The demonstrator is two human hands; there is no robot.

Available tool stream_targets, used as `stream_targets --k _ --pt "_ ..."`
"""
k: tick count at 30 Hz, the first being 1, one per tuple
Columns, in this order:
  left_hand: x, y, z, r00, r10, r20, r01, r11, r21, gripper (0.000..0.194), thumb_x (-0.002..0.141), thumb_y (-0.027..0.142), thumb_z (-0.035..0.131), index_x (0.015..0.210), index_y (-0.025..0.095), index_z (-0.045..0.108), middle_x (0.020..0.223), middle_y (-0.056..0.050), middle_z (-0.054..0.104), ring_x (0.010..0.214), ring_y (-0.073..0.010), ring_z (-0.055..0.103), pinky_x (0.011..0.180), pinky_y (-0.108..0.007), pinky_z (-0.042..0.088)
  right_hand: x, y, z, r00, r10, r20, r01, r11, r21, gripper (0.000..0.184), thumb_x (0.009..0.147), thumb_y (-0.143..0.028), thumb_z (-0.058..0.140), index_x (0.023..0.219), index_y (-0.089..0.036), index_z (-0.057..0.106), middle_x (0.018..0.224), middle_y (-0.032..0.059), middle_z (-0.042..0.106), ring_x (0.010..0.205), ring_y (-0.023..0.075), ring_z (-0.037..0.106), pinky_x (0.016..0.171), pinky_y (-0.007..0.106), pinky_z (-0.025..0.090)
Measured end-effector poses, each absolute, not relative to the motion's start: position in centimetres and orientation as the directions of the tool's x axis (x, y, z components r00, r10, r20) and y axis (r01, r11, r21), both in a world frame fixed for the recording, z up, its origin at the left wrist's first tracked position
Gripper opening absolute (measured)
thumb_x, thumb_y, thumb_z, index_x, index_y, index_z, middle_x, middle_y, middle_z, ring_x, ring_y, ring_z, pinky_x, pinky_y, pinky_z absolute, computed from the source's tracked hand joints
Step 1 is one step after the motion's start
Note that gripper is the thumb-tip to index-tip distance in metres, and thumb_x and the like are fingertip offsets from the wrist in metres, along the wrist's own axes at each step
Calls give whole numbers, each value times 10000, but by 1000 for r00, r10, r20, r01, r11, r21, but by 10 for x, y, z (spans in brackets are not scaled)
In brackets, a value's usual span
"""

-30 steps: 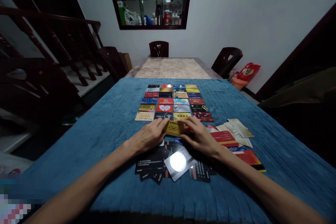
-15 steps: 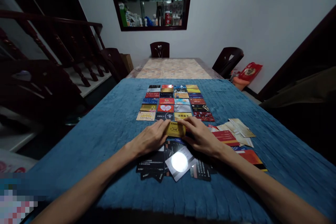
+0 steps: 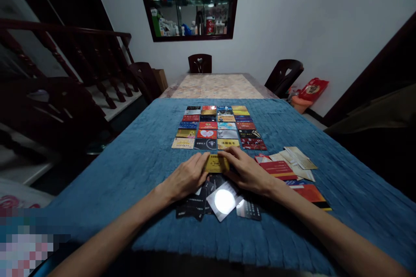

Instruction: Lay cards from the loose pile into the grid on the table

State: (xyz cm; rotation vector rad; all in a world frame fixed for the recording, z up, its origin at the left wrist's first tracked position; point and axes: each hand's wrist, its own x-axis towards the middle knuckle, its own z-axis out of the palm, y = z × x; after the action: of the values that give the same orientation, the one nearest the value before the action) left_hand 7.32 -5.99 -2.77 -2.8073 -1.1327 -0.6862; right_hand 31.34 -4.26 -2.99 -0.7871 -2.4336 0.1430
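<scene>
A gold plastic card [image 3: 216, 164] is held between my two hands, just above the near pile. My left hand [image 3: 190, 174] pinches its left edge, fingers closed. On its right edge my right hand [image 3: 245, 169] grips with thumb and fingers. Beyond them lie several rows of cards in four neat columns, with a yellow card [image 3: 228, 143] and a dark grey card [image 3: 205, 144] in the nearest row. Below my hands is a loose pile of dark cards with a shiny silver card [image 3: 224, 200] on top, reflecting light.
Right of my right hand, loose cards overlap, among them a red card [image 3: 278, 169] and an orange card [image 3: 308, 194]. A blue cloth [image 3: 136, 147] covers the near table; the far part shows a patterned tabletop [image 3: 214, 85]. Dark chairs [image 3: 199, 63] stand around it.
The view has shifted slightly. My left hand has come a little nearer and lower, still on the gold card. My right hand keeps its hold.
</scene>
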Motion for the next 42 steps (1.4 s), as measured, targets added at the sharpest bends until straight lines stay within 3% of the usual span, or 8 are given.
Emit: stream_targets --k 9,13,19,23,31,42 --pt "48 -54 -21 631 628 455 645 -751 142 559 888 152 538 1403 161 322 1159 -144 592 1071 -268 626 915 -428 572 294 -32 -25 -690 516 508 478 851 -216 642 804 -78 561 1406 -190 368 1203 155 500 1047 245 538 861 404 537" --pt "29 -44 -14 632 630 451 624 -759 186 539 894 167 552 1388 174 335 1224 -141 570 1146 -262 591 974 -437 541 276 -23 -19 -691 496 526 499 854 -150 549 822 -91 536 1353 -168 420 1123 143 521 968 232 521 805 385 525" --pt "-1 -37 3 613 680 402 653 -723 225 489 898 187 557 1356 204 386 1255 -110 528 1159 -239 566 994 -412 520 243 -14 -12 -669 553 497 590 801 -97 390 853 -154 539 1241 -126 514 1088 157 548 941 240 507 786 373 489" --pt "-20 -33 2 608 690 393 650 -716 253 476 886 205 579 1336 207 423 1252 -101 500 1152 -227 558 994 -391 518 223 -12 -9 -656 625 424 665 744 -67 408 810 -230 633 1197 -127 558 1140 170 549 1007 276 484 823 394 470" --pt "-42 -27 -17 561 744 363 701 -660 270 413 906 254 567 1303 185 476 1264 -107 541 1175 -230 559 1028 -394 495 202 -11 -16 -638 701 318 698 701 -145 352 830 -268 621 1156 -142 572 1158 147 574 1050 266 494 840 359 465" --pt "-48 -26 -26 551 759 347 731 -640 237 310 921 289 554 1202 158 570 1218 -117 607 1138 -239 572 1003 -419 503 201 -8 -30 -621 708 337 656 704 -272 178 869 -277 639 1004 -161 643 1080 104 618 983 222 512 850 334 452"
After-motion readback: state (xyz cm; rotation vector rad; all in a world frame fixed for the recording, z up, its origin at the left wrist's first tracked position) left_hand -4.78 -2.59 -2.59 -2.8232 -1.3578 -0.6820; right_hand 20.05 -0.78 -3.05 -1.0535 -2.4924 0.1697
